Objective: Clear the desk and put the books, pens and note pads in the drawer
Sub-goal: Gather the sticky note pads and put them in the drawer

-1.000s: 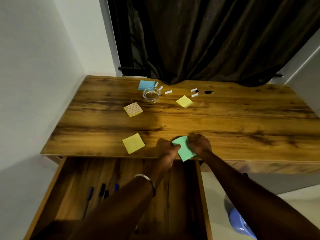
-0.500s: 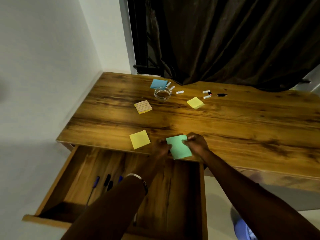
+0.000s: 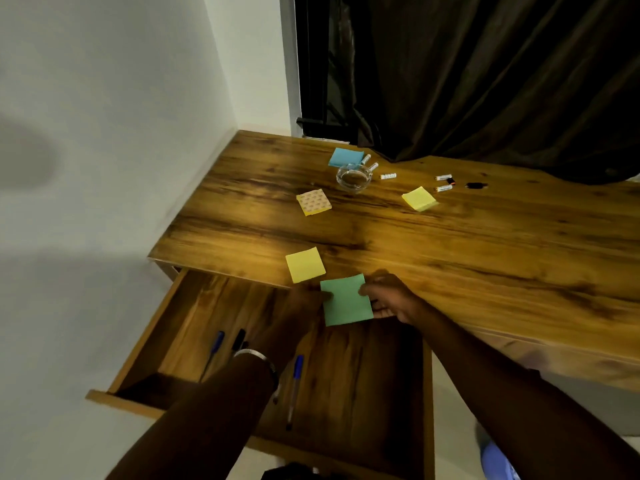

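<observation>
Green note pad (image 3: pixel 346 299): square, flat, plain face, no marks. Held over desk (image 3: pixel 485 244) front edge, above open drawer (image 3: pixel 346 375). My left hand (image 3: pixel 306 299) pinches its left edge, right hand (image 3: pixel 389 299) grips its right edge. Yellow note pad (image 3: pixel 305 264) just beside on desk

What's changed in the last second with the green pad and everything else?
Both hands, left hand and right hand, have drawn the green pad off the desk edge toward the open drawer; the grip is unchanged. The other pads on the desk and the pens in the drawer stayed put.
</observation>
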A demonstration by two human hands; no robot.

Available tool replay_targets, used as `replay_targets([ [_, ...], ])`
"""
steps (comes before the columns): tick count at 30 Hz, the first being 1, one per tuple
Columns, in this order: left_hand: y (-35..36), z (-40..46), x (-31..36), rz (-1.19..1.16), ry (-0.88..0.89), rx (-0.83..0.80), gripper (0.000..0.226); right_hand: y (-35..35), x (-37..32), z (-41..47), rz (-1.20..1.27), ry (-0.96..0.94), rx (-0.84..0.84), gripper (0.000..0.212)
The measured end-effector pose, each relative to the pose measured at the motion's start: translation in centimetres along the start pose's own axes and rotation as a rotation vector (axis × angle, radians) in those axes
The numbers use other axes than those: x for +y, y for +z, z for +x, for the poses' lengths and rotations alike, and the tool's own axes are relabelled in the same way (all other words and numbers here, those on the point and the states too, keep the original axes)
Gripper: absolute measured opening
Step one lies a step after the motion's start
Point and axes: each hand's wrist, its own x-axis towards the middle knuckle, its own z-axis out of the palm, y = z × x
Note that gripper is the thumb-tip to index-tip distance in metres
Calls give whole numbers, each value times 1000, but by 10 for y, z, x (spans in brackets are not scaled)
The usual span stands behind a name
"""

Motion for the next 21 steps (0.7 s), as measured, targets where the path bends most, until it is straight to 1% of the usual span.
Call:
replay_targets([
  [2, -6, 0, -6, 46, -9, -45, 30, 0, 3, -5, -84, 65, -82, 25],
  [5, -13, -2, -15, 151, -58, -77, 30, -2, 14, -10, -169, 146, -185, 21],
  [8, -16, -6, -28, 235, -105, -134, 29, -5, 28, -15, -230, 162, -204, 22],
  [10, -15, -6, -44, 254, -151, -147, 28, -1, 41, -18, -268, 206, -165, 25],
  [13, -8, -3, -77, 247, -217, -144, 27, 9, 67, -21, -317, 295, -98, 23],
  [16, -2, -1, -110, 300, -318, -166, 29, 15, 92, -27, -282, 366, -98, 17],
  [18, 1, -1, -128, 356, -339, -160, 29, 20, 107, -31, -242, 379, -25, 26],
  [21, 6, -6, -144, 466, -311, -169, 16, 28, 126, -34, -255, 386, 79, 37],
])
